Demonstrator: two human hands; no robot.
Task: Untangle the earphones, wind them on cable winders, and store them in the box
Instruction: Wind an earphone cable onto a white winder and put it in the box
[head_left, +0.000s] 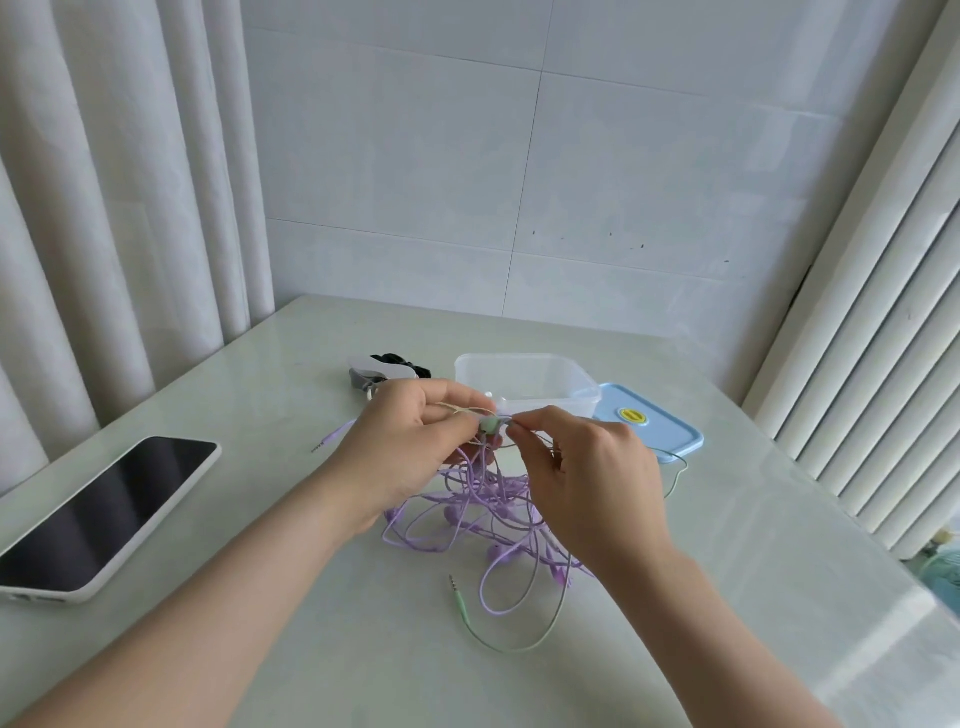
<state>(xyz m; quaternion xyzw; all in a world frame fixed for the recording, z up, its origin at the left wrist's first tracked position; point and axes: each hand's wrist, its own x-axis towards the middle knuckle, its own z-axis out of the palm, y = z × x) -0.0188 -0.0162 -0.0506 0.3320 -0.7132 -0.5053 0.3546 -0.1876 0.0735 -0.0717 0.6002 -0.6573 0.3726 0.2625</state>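
A tangle of purple earphone cables (467, 512) lies on the pale table (311, 649), mixed with a green earphone cable whose plug (460, 595) points toward me. My left hand (410, 441) pinches a small green earphone piece (489, 426) and lifted cables above the tangle. My right hand (587, 473) pinches a thin cable right beside that piece. The clear plastic box (527, 382) stands open just behind my hands. Black and white cable winders (387, 369) lie left of the box.
A blue lid (652, 421) with a yellow sticker rests right of the box. A phone in a white case (104, 512) lies at the left table edge. A purple plug (327, 439) pokes out left of my left hand. Curtains and a tiled wall surround the table.
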